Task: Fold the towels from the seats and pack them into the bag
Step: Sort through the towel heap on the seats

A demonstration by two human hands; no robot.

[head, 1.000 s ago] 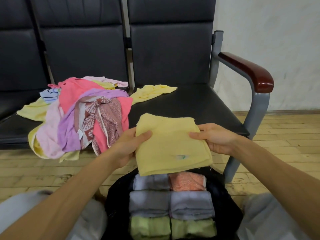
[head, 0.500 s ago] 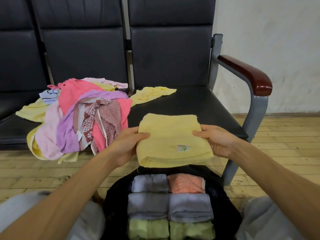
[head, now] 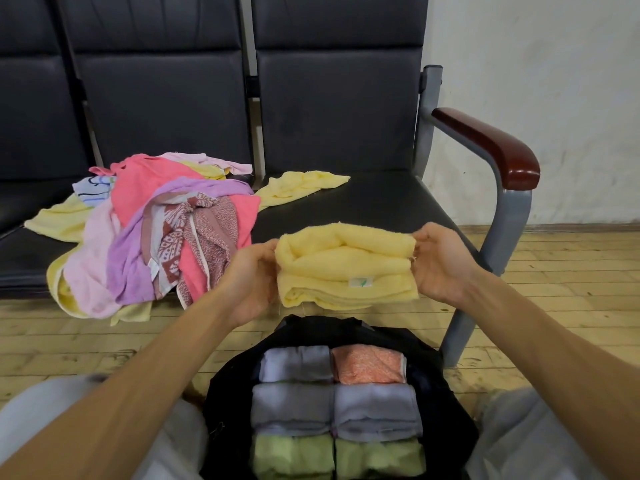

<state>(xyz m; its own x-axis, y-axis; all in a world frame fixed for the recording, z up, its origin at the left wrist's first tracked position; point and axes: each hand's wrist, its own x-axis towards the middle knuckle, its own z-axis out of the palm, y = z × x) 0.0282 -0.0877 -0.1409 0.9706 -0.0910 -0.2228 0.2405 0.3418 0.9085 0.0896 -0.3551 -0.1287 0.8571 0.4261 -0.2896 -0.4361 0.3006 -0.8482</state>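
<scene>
A yellow towel (head: 346, 268), folded into a thick bundle with a small white label on its front, hangs in the air above the seat's front edge. My left hand (head: 251, 277) grips its left end and my right hand (head: 438, 263) grips its right end. Below, between my knees, an open black bag (head: 429, 372) holds several folded towels in two columns: grey-lilac, one orange, and green nearest me. A heap of unfolded towels (head: 149, 230) in pink, purple, yellow and patterned red lies on the left seat. Another loose yellow towel (head: 301, 185) lies at the back of the right seat.
Dark padded seats (head: 367, 209) stand in a row against a pale wall. The right seat has a grey metal frame with a brown armrest (head: 491, 147). The floor (head: 568, 289) is light wooden boards.
The yellow towel went from a flat rectangle to a thicker, narrower bundle as both hands folded it over. My hands rose slightly and closed in on its ends.
</scene>
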